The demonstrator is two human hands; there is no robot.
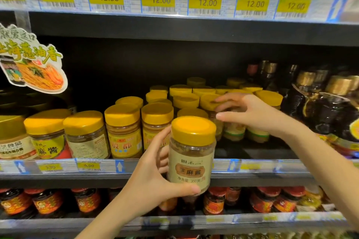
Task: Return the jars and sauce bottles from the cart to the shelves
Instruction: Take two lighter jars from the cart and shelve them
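Far left of the grip, a noodle promo sign [33, 62] hangs off the upper shelf. Below it, a front row of yellow-lidded jars [122, 130] stands labels-out along the middle shelf [136, 167], running up to just left of the grip. Left hand [153, 176]: forearm rises from bottom centre, palm turned right, fingers wrapped behind the sesame paste jar [192, 153], thumb across its lower front. A full, firm hold. The jar is upright, label toward the camera, lifted in front of the shelf lip and not yet set down; likely held at shelf height ready to slot in. Behind and just right of it, the right hand [250, 110] reaches in from the right, wrist raised, fingers curved over the lid of a shelved jar [208, 101], thumb stretched along that jar's side: a top-down hold on it. My guess is it is nudging stock to open a space; bare shelf shows under this hand, right of the held jar. Further right stand dark sauce bottles [318, 106], packed close. Below the grip, red-lidded jars [44, 200] fill the lower shelf. Cart not in view.
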